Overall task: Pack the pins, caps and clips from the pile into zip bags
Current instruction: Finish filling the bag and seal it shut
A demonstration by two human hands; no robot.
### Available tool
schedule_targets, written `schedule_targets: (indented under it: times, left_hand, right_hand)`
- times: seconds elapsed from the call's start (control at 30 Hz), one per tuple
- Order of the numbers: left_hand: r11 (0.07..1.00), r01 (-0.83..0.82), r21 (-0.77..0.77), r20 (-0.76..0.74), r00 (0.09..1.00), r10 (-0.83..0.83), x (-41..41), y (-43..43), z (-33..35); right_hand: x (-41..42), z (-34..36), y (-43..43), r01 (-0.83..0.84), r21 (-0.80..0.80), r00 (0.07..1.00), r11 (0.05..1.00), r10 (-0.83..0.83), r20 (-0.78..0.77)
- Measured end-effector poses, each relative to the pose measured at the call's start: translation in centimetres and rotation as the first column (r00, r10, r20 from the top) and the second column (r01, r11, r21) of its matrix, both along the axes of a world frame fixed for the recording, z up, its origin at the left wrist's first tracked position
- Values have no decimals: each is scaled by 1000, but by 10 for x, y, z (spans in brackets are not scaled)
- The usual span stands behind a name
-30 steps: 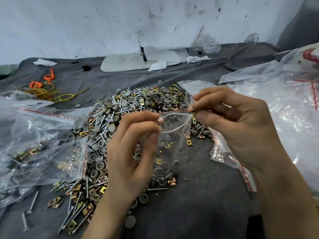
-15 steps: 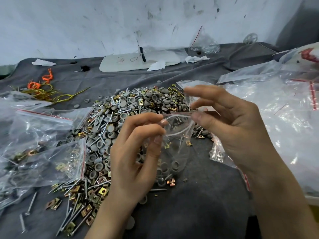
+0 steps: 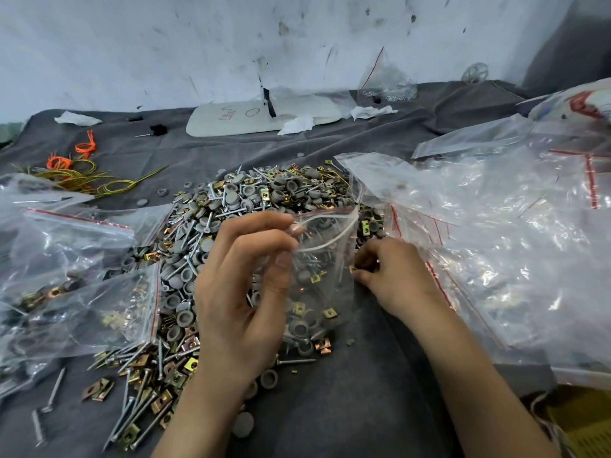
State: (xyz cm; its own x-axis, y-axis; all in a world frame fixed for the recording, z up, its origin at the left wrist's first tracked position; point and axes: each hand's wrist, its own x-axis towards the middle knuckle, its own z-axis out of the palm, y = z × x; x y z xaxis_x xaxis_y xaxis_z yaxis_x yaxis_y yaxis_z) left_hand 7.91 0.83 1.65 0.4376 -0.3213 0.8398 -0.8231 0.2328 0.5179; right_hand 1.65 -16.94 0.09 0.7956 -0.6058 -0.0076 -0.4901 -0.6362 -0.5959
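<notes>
Head view: left hand (image 3: 244,292) is raised, with its thumb and fingers pinching the near lip of a clear zip bag (image 3: 325,246). The bag mouth gapes, and the bag hangs just right of this hand, between both hands. Right hand (image 3: 393,276) lies low on the grey cloth (image 3: 363,391), with its fingers curled and its fingertips closed on a yellow clip (image 3: 353,268) beside the bag. The pile (image 3: 264,200) of pins, caps and clips spreads beyond and beneath the left hand. Filled bags (image 3: 82,292) lie left of the left hand. A heap of empty bags (image 3: 496,242) lies right of the right hand.

Open zip bag (image 3: 325,276) (clear), upright, by pile (image 3: 251,196)
</notes>
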Motion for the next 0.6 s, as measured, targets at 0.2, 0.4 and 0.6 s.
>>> schedule_targets:
  times: [0.2,0.4,0.6]
  left_hand:
    - [1000,-4,7,-7,1000,5,0,1,-1]
    - [1000,3,20,-1,1000,-3,-1,1,0]
    - [999,24,30,11,1000,-24,-6,-3,-1]
  right_hand:
    - [-5,-2,-7,-32,53,992,998,25,122]
    - [-23,41,8,-215,274,769,937,-11,639]
    - [-50,82,39,-345,12,499,939,172,849]
